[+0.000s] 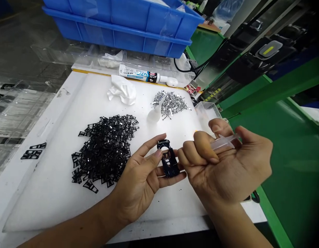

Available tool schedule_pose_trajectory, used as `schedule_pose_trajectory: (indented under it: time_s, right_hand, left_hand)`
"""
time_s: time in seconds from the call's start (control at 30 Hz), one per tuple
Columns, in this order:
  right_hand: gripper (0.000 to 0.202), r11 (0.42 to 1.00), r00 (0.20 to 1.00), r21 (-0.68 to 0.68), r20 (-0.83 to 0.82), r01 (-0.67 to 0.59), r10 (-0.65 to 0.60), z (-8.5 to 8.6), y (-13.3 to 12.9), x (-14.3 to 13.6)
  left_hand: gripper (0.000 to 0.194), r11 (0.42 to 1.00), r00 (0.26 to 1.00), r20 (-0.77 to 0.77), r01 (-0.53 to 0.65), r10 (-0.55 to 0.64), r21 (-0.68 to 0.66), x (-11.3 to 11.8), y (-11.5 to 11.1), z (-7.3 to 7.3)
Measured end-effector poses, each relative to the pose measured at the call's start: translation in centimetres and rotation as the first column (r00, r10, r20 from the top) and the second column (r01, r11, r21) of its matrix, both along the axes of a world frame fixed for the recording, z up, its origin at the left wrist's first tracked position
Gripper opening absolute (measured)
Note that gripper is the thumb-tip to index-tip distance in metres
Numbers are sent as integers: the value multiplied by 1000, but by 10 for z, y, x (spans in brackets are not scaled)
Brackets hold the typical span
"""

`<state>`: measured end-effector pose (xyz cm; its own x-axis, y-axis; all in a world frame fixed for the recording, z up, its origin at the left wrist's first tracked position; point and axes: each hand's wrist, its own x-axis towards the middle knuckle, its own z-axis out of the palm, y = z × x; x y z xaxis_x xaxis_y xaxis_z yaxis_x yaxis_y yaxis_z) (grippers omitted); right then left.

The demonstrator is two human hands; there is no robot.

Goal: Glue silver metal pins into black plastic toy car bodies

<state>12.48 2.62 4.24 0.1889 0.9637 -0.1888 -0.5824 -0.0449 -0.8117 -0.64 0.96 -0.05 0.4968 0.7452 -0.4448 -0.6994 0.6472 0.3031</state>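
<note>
Left hand [149,168]: palm upward, fingers spread, grip grasping the dark, glossy car-shaped shell [172,169] above the white counter [17,175]. Right hand [223,168]: fingers curled, grip clenched around a translucent plastic syringe [222,142].

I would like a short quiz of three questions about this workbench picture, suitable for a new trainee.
1. Which hand holds the dark car-shaped part?
2. True or false: the black heap lies inside a blue bin.
3. The right hand grips: A) a white tube; B) a translucent syringe-like tool; C) a crumpled tissue.

Key:
1. The left hand.
2. False; it lies on the white mat.
3. B.
</note>
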Motion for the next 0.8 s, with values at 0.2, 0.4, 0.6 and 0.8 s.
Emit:
schedule_pose_trajectory:
  time_s: [0.2,0.4,0.6,0.8]
  right_hand:
    - [37,1000,998,-1,58,-12,12,-1,-3,0]
    - [42,1000,997,15,71,-27,26,-1,-2,-4]
    - [44,998,995,41,94,-41,37,-1,-1,-4]
    - [43,995,992,73,113,-62,53,-1,-2,-3]
  left_hand:
    - [36,1000,1000,3,0,0,11,1,0,-1]
    - [37,1000,1000,-7,4,-4,22,0,-1,-3]
    - [35,1000,1000,-1,1,0,25,0,0,-4]
    - [35,1000,1000,20,3,-3,9,0,0,-2]
